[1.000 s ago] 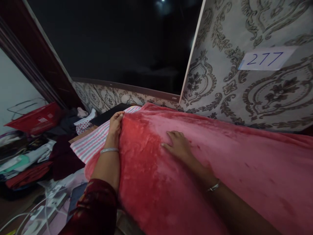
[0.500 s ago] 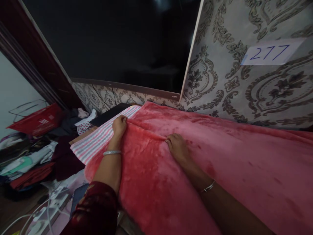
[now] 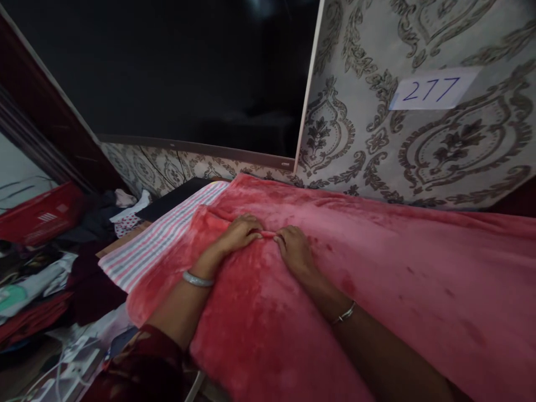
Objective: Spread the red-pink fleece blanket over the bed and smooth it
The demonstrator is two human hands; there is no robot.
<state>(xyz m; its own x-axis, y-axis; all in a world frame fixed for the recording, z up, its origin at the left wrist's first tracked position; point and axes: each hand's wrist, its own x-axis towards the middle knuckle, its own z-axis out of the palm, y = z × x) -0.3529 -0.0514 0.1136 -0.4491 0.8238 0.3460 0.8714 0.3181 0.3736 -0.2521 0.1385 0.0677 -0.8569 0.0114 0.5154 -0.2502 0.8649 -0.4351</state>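
Observation:
A plush pink-red blanket [image 3: 397,268] is spread over a raised surface in front of me. My left hand [image 3: 240,233] and my right hand [image 3: 295,249] sit close together near its far left part, fingertips almost touching. Both pinch a small raised fold of the blanket between them. A silver bangle circles each wrist. Under the blanket's left edge a pink-and-white striped cloth [image 3: 154,245] shows.
A large dark screen [image 3: 176,72] hangs on the patterned wallpaper [image 3: 419,156], which carries a paper label reading 277 [image 3: 433,89]. Left of the surface lie piled clothes [image 3: 37,279], a red basket [image 3: 37,212], and white cables with a power strip [image 3: 71,368] on the floor.
My left hand slid right from the blanket's left edge toward my right hand, gathering a fold. My right hand went from flat to pinching. The view shifted slightly right.

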